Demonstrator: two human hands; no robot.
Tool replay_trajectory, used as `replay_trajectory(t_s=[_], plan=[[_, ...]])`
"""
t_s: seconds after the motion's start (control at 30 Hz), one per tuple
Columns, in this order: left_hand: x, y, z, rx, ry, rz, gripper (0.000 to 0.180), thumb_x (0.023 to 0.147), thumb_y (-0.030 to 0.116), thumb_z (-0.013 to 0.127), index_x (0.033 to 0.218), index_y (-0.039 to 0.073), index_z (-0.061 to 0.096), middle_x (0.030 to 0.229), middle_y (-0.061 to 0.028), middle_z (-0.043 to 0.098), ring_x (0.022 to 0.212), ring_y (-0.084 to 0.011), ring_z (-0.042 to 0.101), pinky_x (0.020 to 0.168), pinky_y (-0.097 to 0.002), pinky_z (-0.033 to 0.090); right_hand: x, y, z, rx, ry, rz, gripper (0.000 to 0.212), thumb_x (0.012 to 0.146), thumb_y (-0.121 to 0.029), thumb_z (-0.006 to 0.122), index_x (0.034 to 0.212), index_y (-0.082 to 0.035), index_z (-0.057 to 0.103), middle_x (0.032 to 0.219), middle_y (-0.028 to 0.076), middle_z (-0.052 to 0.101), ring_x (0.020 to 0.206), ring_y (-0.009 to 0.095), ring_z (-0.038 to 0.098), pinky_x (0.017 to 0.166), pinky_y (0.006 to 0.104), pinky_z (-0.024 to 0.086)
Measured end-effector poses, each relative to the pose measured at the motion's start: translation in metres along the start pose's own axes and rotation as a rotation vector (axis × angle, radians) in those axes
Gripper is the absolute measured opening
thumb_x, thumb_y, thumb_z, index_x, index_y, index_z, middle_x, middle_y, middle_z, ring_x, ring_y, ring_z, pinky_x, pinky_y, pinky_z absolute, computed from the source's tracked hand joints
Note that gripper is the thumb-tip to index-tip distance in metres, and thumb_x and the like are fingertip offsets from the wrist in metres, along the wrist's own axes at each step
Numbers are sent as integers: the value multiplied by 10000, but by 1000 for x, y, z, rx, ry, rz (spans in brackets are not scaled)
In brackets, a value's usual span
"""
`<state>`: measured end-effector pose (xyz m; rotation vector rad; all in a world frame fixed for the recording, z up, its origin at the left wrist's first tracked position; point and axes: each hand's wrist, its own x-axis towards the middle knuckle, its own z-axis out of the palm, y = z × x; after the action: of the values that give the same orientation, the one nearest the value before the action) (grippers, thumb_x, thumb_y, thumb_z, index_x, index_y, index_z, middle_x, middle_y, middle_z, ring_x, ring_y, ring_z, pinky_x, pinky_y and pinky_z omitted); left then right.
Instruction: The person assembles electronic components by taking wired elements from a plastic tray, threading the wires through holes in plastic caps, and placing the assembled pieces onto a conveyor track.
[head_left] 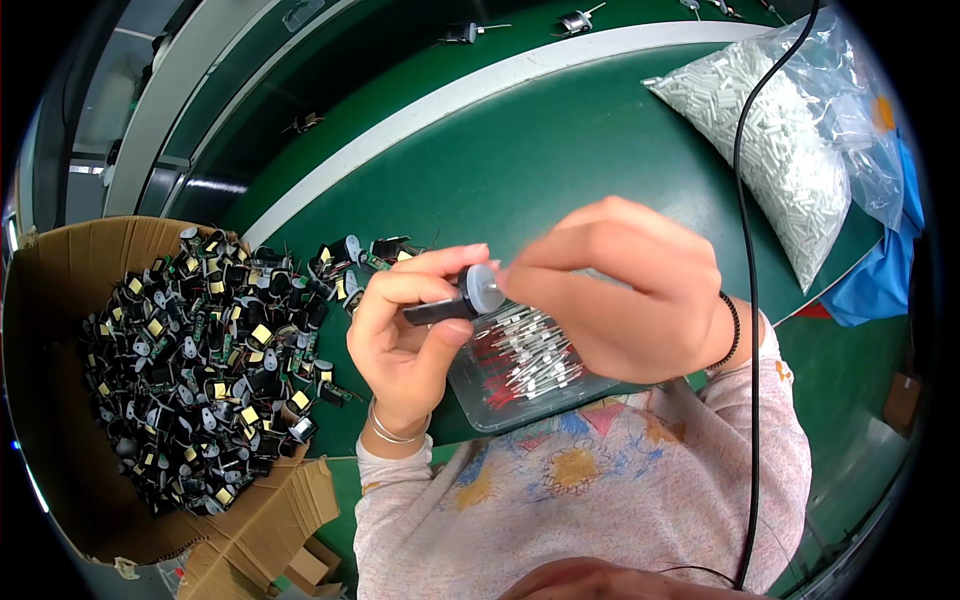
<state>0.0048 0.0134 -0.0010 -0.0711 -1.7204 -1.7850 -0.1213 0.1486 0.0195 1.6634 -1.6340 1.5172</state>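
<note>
My left hand point(395, 335) is closed around a small black motor unit point(480, 290) with a round grey cap, held up in front of my chest. The cap points to the right, and a short pale shaft sticks out from its middle. At that shaft the fingertips of my right hand point(635, 290) are pinched together, slightly blurred; what they hold, if anything, is hidden. Below both hands lies a transparent plastic tray point(478, 418) with many thin white pieces point(540, 360) that have red ends. My right hand covers part of the tray.
On the left stands a cardboard box point(50, 290) heaped with motor units point(230, 350); several more point(350, 255) lie beside it on the green table point(560, 140). A transparent bag of small white tubes point(780, 150) rests at the far right. A black cable point(745, 400) hangs down on the right. More motors point(575, 22) sit beyond the pale rail point(440, 110).
</note>
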Motion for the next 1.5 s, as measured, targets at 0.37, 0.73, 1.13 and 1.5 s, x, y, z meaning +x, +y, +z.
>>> replay_trajectory(t_s=[0.37, 0.73, 1.13, 1.5], plan=[[-11, -7, 7, 113, 67, 89, 231, 805, 27, 645, 918, -50, 458, 1054, -279, 567, 951, -249, 605, 832, -329, 495, -5, 5, 13, 148, 16, 36, 275, 538, 107, 608, 788, 7, 665, 741, 81, 617, 611, 200, 585, 540, 270, 482], [10, -14, -7, 22, 117, 5, 201, 848, 54, 582, 964, -52, 458, 1081, -244, 570, 894, -201, 602, 667, -290, 560, 5, 29, 39, 291, 48, 139, 105, 685, 5, 666, 788, -15, 672, 700, 91, 631, 627, 209, 617, 553, 284, 492], [4, -50, -79, 1257, -315, -189, 137, 743, 133, 661, 869, 79, 657, 806, -63, 599, 829, -254, 519, 763, -354, 429, 30, 253, 106, 298, 83, 1097, 342, 824, -126, 622, 1149, -36, 565, 1058, 110, 621, 939, 197, 599, 823, 308, 519], [-6, -60, -58, 1400, -350, -246, 211, 732, 217, 687, 883, 77, 644, 673, -105, 626, 703, -283, 567, 666, -372, 461, -16, 42, 39, 162, -517, 201, 103, 760, -129, 622, 831, -62, 589, 730, 117, 593, 677, 284, 602, 568, 358, 473]])
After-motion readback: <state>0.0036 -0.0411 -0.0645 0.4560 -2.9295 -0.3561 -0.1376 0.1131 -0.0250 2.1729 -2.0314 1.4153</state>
